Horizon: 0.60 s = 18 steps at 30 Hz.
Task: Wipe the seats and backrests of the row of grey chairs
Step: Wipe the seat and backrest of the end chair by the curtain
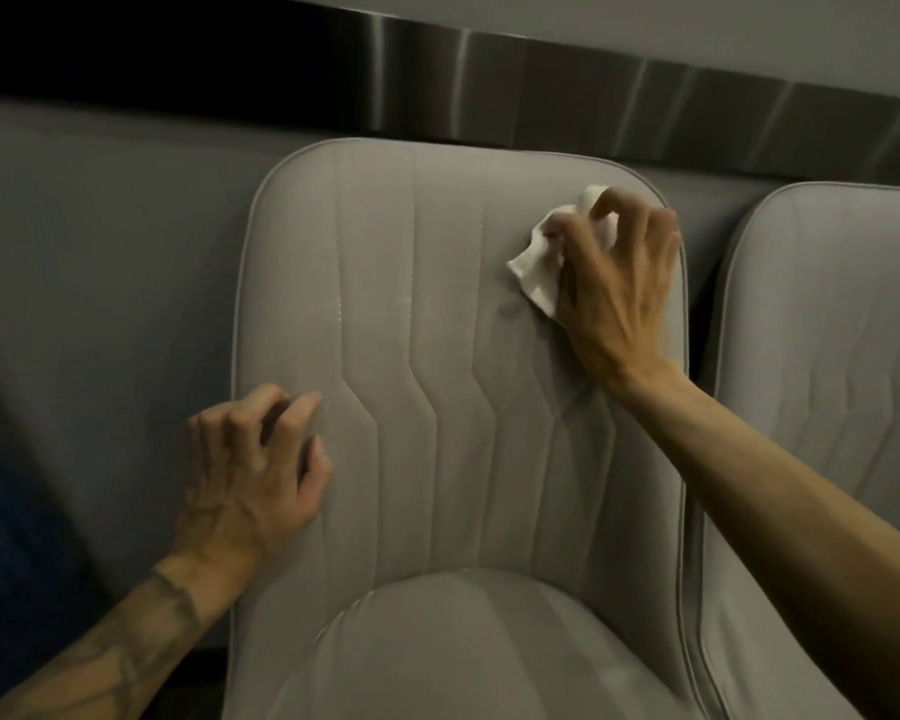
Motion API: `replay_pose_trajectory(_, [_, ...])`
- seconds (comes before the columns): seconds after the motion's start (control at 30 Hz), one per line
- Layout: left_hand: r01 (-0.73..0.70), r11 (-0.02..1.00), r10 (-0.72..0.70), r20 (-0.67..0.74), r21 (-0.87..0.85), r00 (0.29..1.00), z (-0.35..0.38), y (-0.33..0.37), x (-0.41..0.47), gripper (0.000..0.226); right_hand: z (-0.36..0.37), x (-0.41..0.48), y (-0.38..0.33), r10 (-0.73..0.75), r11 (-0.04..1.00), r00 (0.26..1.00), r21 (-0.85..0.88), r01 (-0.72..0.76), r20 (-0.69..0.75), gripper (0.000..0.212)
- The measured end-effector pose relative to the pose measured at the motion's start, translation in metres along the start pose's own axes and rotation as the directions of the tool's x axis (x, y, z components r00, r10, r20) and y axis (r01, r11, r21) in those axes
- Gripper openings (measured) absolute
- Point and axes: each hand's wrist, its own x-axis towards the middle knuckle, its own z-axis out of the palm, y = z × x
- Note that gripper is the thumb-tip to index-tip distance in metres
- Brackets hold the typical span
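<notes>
A grey padded chair fills the middle of the view, its stitched backrest (437,314) upright and its seat (468,652) below. My right hand (617,293) grips a crumpled white cloth (539,272) and presses it against the upper right part of the backrest. My left hand (253,470) rests on the backrest's left edge with its fingers curled, holding nothing that I can see.
A second grey chair (827,381) stands close on the right, with a narrow dark gap between the two. Behind them runs a grey wall (100,241) topped by a brushed metal strip (541,90). Something dark blue (1,511) lies at the far left.
</notes>
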Motion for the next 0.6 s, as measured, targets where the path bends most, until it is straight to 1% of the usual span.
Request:
replay_pose_trajectory(0.07, [0.003, 1.000, -0.003, -0.004, -0.002, 1.000, 0.000, 0.000, 0.000, 0.039, 0.000, -0.005, -0.003, 0.016, 0.999, 1.000, 0.036, -0.016, 0.003, 0.022])
replay_pose_trajectory(0.1, [0.006, 1.000, -0.006, -0.004, -0.005, 1.000, 0.000, 0.001, 0.000, 0.039, 0.000, -0.005, -0.004, 0.031, 0.999, 1.000, 0.044, -0.031, 0.004, 0.027])
replay_pose_trajectory(0.17, [0.006, 1.000, -0.006, -0.001, -0.004, 1.000, 0.000, 0.002, 0.000, 0.039, 0.000, 0.000, -0.006, 0.063, 0.998, 0.998, 0.024, -0.063, -0.008, 0.036])
replay_pose_trajectory(0.27, [0.003, 1.000, -0.003, -0.002, -0.004, 1.000, 0.000, 0.002, 0.001, 0.038, 0.003, 0.014, -0.002, 0.072, 0.997, 0.996, -0.018, -0.073, -0.054, 0.041])
replay_pose_trajectory(0.33, [0.005, 1.000, -0.005, -0.002, -0.004, 1.000, 0.001, 0.003, 0.001, 0.038, 0.005, 0.024, 0.004, 0.109, 0.993, 0.990, -0.032, -0.112, -0.092, 0.038])
replay_pose_trajectory(0.43, [-0.001, 1.000, 0.001, -0.012, 0.004, 1.000, 0.001, 0.003, 0.001, 0.038, 0.006, 0.022, 0.001, 0.217, 0.976, 0.965, 0.009, -0.218, -0.146, 0.022])
replay_pose_trajectory(0.5, [0.000, 1.000, 0.000, -0.014, 0.004, 1.000, 0.001, 0.002, 0.001, 0.038, 0.005, 0.003, -0.005, 0.191, 0.982, 0.973, 0.026, -0.189, -0.128, 0.017])
replay_pose_trajectory(0.6, [0.005, 1.000, -0.005, -0.009, -0.009, 1.000, 0.001, 0.003, 0.001, 0.039, -0.004, -0.009, 0.001, 0.038, 0.999, 0.999, 0.015, -0.037, -0.017, 0.020])
